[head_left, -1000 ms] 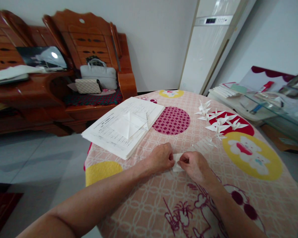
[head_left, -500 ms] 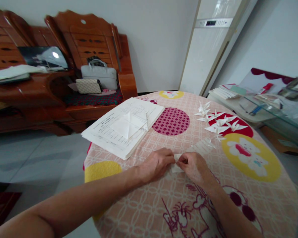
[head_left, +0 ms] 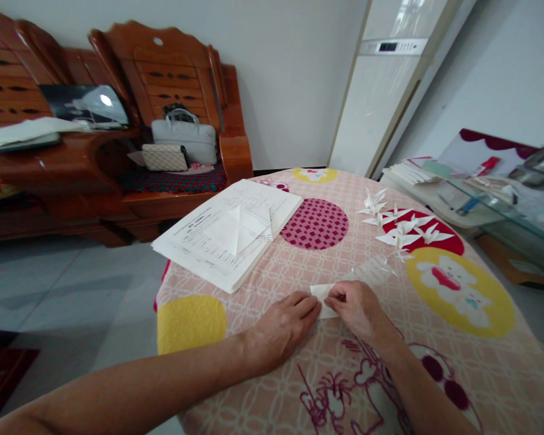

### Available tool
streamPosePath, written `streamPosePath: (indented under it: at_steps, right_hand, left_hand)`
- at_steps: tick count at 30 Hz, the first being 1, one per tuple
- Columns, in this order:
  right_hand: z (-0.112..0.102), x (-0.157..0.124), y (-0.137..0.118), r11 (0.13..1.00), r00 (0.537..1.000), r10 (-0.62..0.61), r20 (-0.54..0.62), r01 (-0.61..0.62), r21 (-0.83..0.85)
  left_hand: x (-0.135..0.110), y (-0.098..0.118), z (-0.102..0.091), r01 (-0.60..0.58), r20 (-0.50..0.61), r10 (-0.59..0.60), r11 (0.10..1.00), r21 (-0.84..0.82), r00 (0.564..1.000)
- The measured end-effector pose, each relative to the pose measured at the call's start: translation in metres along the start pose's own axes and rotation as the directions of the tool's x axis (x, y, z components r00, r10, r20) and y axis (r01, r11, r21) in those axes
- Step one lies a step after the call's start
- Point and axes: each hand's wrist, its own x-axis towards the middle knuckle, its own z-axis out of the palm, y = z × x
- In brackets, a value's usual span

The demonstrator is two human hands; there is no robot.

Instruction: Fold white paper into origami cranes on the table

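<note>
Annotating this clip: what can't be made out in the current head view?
All head view:
Small paper: partly hidden by left hand and right hand.
Paper stack: print too small to read.
Paper cranes: overlapping, exact count unclear.
Metallic containers: blurred, cut off by right edge.

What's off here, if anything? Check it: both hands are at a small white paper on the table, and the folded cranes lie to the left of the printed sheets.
The side is wrong: the head view shows the folded cranes to the right of the printed sheets. The rest stands: both hands are at a small white paper on the table.
</note>
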Motion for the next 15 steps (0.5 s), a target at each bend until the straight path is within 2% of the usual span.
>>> streamPosePath:
  at_steps: [6,11,15]
  right_hand:
    - [0.0,-0.001,0.0,1.0,1.0,-0.014,-0.009,0.014,0.005]
    - [0.0,0.0,0.002,1.0,1.0,-0.018,-0.002,0.018,0.01]
    - [0.001,0.001,0.004,1.0,1.0,-0.002,0.006,0.002,0.017]
  left_hand:
    - [0.001,-0.001,0.001,-0.006,-0.025,0.005,0.999,-0.036,1.0]
    - [0.001,-0.008,0.009,-0.016,-0.126,-0.005,0.987,-0.159,0.992]
    - [0.002,-0.014,0.012,-0.006,-0.252,-0.063,0.964,-0.264,0.966]
